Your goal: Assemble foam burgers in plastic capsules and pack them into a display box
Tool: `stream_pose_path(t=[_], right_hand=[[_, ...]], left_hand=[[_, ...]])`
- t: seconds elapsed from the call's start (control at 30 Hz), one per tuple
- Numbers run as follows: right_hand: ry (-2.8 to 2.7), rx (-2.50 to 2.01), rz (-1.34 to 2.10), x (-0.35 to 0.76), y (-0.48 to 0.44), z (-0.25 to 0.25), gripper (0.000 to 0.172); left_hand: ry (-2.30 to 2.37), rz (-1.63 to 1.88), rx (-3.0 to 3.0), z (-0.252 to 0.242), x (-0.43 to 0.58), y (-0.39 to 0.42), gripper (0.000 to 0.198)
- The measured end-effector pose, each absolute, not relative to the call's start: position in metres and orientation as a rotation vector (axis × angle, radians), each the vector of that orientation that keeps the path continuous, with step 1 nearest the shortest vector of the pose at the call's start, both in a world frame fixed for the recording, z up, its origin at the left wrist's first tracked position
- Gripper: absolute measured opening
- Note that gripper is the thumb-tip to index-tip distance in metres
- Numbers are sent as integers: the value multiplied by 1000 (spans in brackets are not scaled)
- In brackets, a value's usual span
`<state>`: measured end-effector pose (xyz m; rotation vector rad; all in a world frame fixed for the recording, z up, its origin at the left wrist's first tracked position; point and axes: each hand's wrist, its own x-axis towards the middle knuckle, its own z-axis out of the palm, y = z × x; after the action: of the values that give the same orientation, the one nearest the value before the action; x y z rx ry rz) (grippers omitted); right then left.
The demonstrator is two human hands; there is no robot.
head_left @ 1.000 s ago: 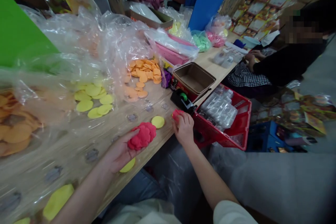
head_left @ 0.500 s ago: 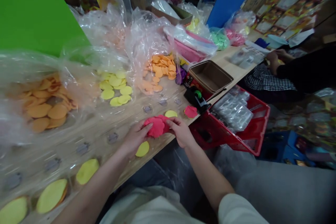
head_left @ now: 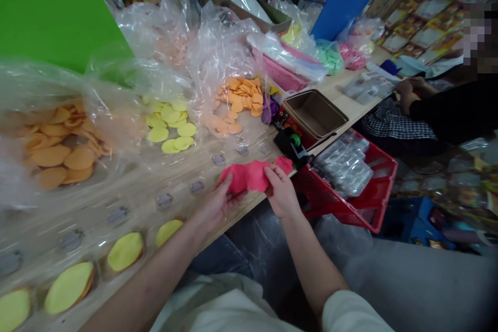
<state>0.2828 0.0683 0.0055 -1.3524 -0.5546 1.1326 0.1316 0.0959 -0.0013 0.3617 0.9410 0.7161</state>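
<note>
My left hand [head_left: 215, 206] is closed on a stack of pink-red foam discs [head_left: 238, 177] held just above the wooden table's [head_left: 334, 94] front edge. My right hand [head_left: 280, 192] pinches one pink disc [head_left: 257, 174] at the right side of that stack. Another pink disc [head_left: 284, 164] lies on the table just right of my hands. A row of yellow discs [head_left: 125, 250] sits under clear plastic along the near edge to the left.
Open plastic bags hold orange discs [head_left: 241, 99], yellow discs [head_left: 172, 127] and more orange ones [head_left: 58, 148]. A brown box [head_left: 314, 113] and a tape dispenser [head_left: 291, 144] stand to the right, above a red basket [head_left: 352, 181]. A person in black [head_left: 447, 109] sits at the far right.
My right hand set a pink disc down on the table at right, came back to the stack in my left hand and now pinches another disc. The camera has shifted left.
</note>
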Motion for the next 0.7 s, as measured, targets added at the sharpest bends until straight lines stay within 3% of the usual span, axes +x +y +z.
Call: stream_pose_path(t=[0.13,0.3,0.37,0.5,0.7], right_hand=[[-743,-1569,802,319,80,-12,28],[-1312,-1662,889,321,98,-31,34],[-1520,-1767,647,316,106,-38,30],[-1870,-1915,138,313,112,-46,19],[-1892,-1998,-130,316,97,-45,16]], left_hand=[[1101,785,558,-1,103,106,35],[1135,611,995,9,88,110,33],[1116,572,1130,9,94,110,31],[1109,448,1393,-2,116,113,48],[1227,268,1678,-11,154,130,66]])
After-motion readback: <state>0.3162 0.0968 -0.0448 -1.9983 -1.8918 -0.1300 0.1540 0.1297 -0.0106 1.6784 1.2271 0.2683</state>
